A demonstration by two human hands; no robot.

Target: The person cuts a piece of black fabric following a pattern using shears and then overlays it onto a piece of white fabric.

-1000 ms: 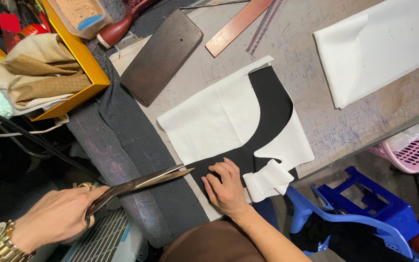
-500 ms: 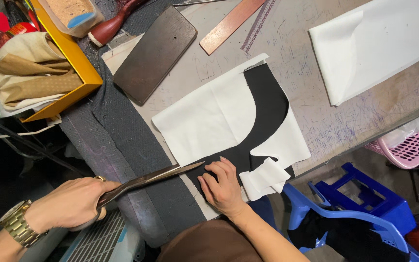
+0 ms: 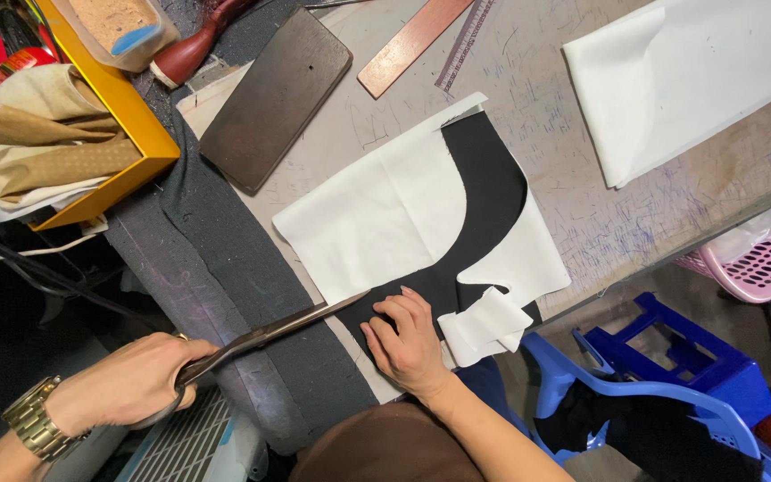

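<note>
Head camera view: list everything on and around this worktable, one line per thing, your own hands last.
Scissors: one, dark metal, blades at the near edge of the white fabric.
White fabric: one piece, mid-table, under a curved black fabric piece.
Folded white cloth: one, far right of table.
Dark slab: one, brown-black, upper middle.
Wooden ruler: one, reddish brown, top.
Yellow tray: one, left, holding tan cloth.
Blue plastic stool: one, lower right.
Pink basket: one, right edge.
Left hand: gripping the scissors, gold watch on the wrist.
Right hand: flat on the black fabric.
</note>
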